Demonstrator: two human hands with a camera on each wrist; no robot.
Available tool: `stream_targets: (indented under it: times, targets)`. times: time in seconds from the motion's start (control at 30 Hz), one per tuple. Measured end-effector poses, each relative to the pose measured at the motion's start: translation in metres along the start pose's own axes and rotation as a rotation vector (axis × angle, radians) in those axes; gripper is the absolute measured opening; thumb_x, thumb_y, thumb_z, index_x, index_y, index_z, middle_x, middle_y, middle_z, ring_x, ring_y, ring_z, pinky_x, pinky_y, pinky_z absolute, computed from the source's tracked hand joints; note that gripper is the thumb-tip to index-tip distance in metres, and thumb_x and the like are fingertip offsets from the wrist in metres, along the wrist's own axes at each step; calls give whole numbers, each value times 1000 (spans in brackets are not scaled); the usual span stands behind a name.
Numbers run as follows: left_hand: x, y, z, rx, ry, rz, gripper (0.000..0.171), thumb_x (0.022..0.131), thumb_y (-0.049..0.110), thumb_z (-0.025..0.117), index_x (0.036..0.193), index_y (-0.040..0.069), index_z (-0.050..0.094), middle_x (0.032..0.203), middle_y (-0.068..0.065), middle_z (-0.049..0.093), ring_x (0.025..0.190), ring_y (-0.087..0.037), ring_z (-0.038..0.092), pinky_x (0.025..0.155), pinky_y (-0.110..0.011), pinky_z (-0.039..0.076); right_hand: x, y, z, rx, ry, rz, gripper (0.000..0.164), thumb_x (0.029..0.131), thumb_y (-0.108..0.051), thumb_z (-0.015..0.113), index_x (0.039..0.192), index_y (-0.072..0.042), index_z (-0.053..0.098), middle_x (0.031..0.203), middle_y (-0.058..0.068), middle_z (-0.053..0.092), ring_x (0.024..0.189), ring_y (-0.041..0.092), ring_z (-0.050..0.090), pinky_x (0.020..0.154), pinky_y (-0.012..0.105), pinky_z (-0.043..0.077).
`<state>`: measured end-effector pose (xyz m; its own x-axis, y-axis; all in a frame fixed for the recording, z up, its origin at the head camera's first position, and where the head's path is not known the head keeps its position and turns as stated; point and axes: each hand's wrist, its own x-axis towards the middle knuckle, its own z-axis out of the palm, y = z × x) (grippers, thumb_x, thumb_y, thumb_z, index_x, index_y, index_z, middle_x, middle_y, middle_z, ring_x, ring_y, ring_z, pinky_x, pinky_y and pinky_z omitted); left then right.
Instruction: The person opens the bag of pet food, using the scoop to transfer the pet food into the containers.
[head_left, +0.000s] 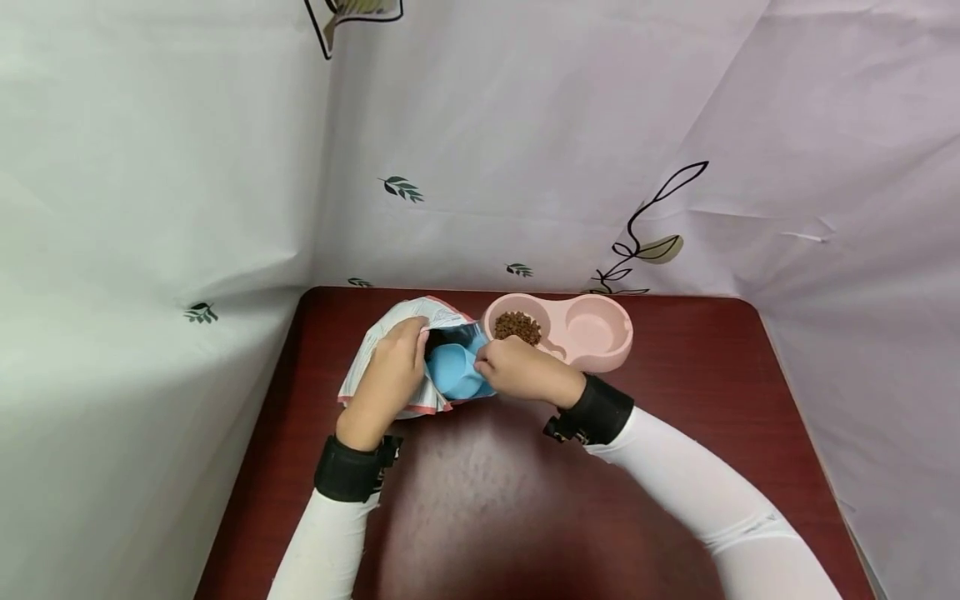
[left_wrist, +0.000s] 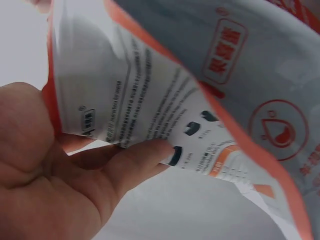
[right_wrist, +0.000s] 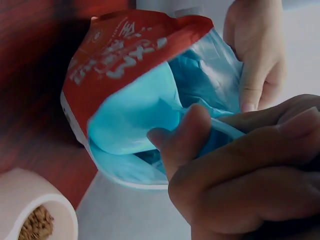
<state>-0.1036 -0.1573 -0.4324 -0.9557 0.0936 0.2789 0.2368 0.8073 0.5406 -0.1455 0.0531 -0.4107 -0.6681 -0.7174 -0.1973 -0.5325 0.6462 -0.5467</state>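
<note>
A white and red printed bag [head_left: 365,360] stands with its mouth open on the table. My left hand [head_left: 393,362] holds the bag's edge; in the left wrist view, the thumb of this hand [left_wrist: 75,185] lies on the printed white panel. Inside the mouth is a light blue scoop [head_left: 452,371], its cup partly covered by the red front of the bag [right_wrist: 120,50] in the right wrist view. My right hand [head_left: 528,369] pinches the scoop's handle between thumb and fingers. How full the cup is cannot be seen.
Right behind my right hand stands a pink double bowl [head_left: 557,313]. Brown kibble [head_left: 517,327] lies in its left compartment. The dark red table [head_left: 697,367] ends at a hanging white cloth [head_left: 510,150] at the back and sides.
</note>
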Motion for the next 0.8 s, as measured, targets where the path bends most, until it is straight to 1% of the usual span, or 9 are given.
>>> stream_targets:
  times: [0.13,0.23,0.33,0.43,0.53,0.7,0.77,0.8]
  targets:
    - [0,2,-3,11,12,-9,29,104,2,52,129,-7,63,132,-26,65,125,-37,64,99,-50,55,3,-2,9,32,21,9,40,108,-13,47,70,-11,56,62,-5,36,55,10,37,61,25,33]
    - [1,2,-4,7,14,-23,30,103,1,51,129,-7,64,132,-26,66,125,-37,65,99,-50,55,5,-4,14,28,43,38,43,109,-15,46,66,-18,45,60,-5,36,54,10,38,60,26,34]
    - [1,2,-6,-5,15,-39,30,104,2,51,129,-7,64,132,-25,66,125,-36,65,99,-50,55,7,-6,17,42,56,77,42,108,-17,47,67,-18,49,59,-5,39,55,12,43,59,27,36]
    - [2,1,-7,-22,7,-52,31,104,4,51,130,-7,65,133,-24,67,126,-35,64,99,-50,55,9,-6,22,74,66,99,38,108,-17,48,72,-13,59,61,-4,40,57,12,45,59,28,37]
    - [2,-1,-8,-44,-12,-65,34,105,7,50,133,-6,64,134,-23,66,127,-35,63,100,-51,54,10,-4,30,118,87,87,35,108,-16,49,77,-8,64,61,-5,40,58,11,45,59,26,37]
    - [2,-3,-10,-68,-39,-83,37,106,10,50,137,-4,63,136,-22,66,128,-35,63,101,-52,54,13,-1,38,208,128,51,37,108,-15,51,73,-8,60,59,-5,39,56,10,41,60,25,35]
    - [2,-3,-11,-67,-44,-83,37,106,11,49,138,-4,62,136,-23,66,127,-36,63,100,-52,54,15,1,41,228,143,40,37,108,-15,51,74,-6,63,59,-5,41,54,9,41,59,25,35]
    - [2,-3,-11,-67,-47,-81,37,106,11,50,137,-4,62,136,-23,66,126,-36,64,100,-52,54,16,2,42,236,150,34,35,108,-15,51,77,-5,66,59,-5,44,54,9,42,59,25,35]
